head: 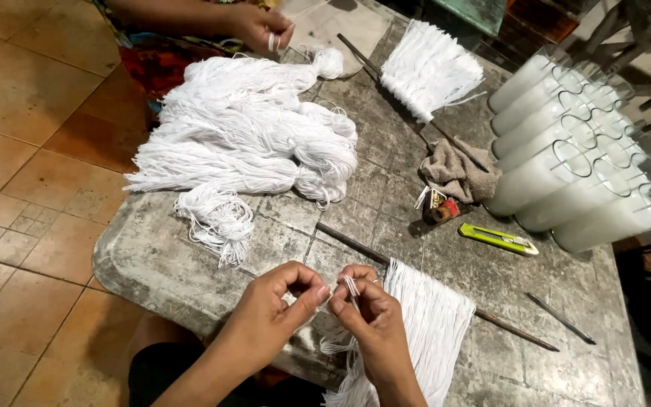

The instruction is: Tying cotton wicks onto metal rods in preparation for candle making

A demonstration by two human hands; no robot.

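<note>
Left hand point(276, 298): pinching one end of a short white string point(338, 290), fingertips pressed together.
Right hand point(363, 309): pinching the other part of the same string, looping it at the near stick point(356, 245).
String now: sitting between both hands, just above the near edge of the table point(152, 256).
Done on the near stick: hanging already as a thick white fringe point(431, 316), filling only the middle part.
Left on the near stick: showing bare wood at both ends.
Done farther away: lying finished-looking, a second fringe point(431, 68) on another stick.
Still waiting: lying in a big pile, white yarn point(242, 128), plus a small cut bunch point(216, 218) beside it.
Other person's hand point(261, 26): holding white string at the far end.
Also lying near: green cutter point(499, 239), brown rag point(457, 173), row of white candles in glasses point(566, 173).
</note>
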